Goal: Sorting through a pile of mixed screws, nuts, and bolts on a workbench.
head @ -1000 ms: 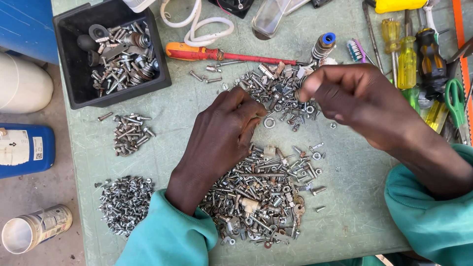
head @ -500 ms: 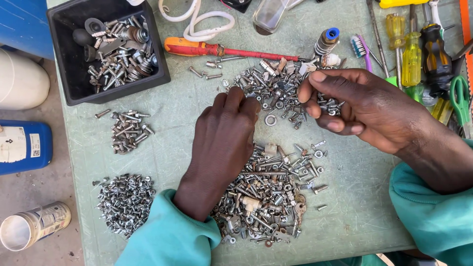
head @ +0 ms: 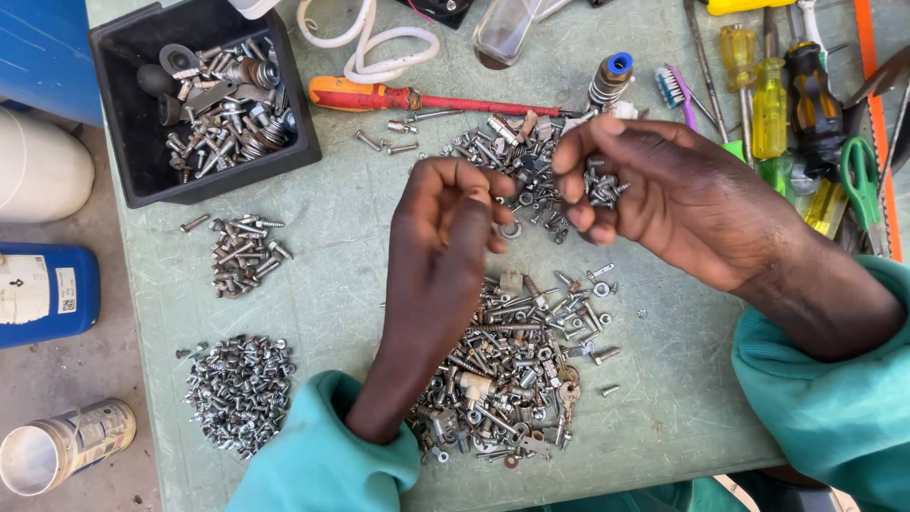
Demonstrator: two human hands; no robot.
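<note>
Right now the right hand (head: 664,194) cups a few small screws (head: 601,187) in its half-curled palm, raised over the far screw heap (head: 517,156); left hand (head: 445,223), fingertips pinched, sits just left, nearer that heap

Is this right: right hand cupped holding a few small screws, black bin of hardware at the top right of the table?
Not quite. The black bin sits at the top left of the table, not the top right, as the head view shows. The rest holds: the right hand is cupped with a few small screws in it.
</note>
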